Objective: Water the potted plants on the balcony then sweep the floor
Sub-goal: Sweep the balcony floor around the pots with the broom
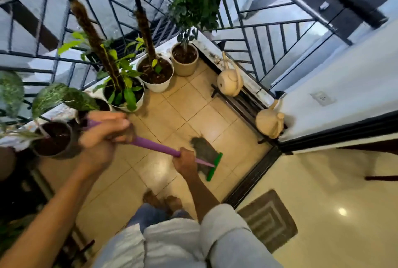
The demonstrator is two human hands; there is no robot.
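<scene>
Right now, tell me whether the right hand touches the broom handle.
Touching: the head view shows the right hand gripping the purple broom handle.

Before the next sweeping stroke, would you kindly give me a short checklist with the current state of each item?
1. Left hand grips the upper broom handle: ok.
2. Right hand grips the handle lower down: ok.
3. Broom head on the floor tiles: ok.
4. Bare feet apart from the broom head: ok.
5. Pots clear of the stroke: cannot tell.
6. Dirt left on the tiles: cannot tell, blurred.
</scene>
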